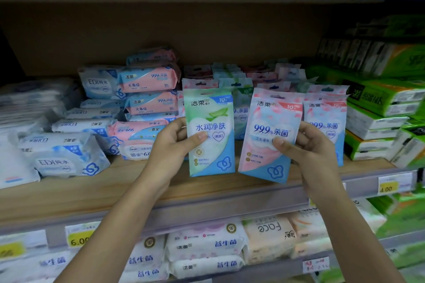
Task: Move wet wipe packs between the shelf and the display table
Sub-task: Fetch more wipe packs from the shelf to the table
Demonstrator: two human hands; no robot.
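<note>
The left hand [174, 142] pinches a green-and-blue wet wipe pack [210, 133] at its left edge, with the thumb across the front and the fingers behind. The right hand [308, 147] grips a pink wet wipe pack [271, 126] at its right edge, with the thumb pressed on the front and the fingers curled round the back. Each hand is closed on its own pack, and the two hands are kept apart by the packs between them.

The green-and-blue pack is upright. The pink pack leans a little, its top towards the right. They sit just beside each other, with a narrow gap that widens upward. Both are held in front of the middle shelf [115, 188], their lower edges over its wooden board; it is unclear whether they touch it.

Behind them on this shelf stand rows of small upright packs [324, 122] of the same kind, pink and green, with hanging holes at the top. To the left lie stacks of larger pink wipe packs [149, 80], and further left are white-and-blue EDI packs [62, 156], some of them upside down. To the right are stacked green tissue packs [377, 99].

The shelf's front rail carries a yellow price tag reading 6.00 [79, 235] on the left and another yellow price tag [388, 185] on the right. On the shelf below lie white wipe packs [207, 243] and a peach pack marked Face [269, 232].
</note>
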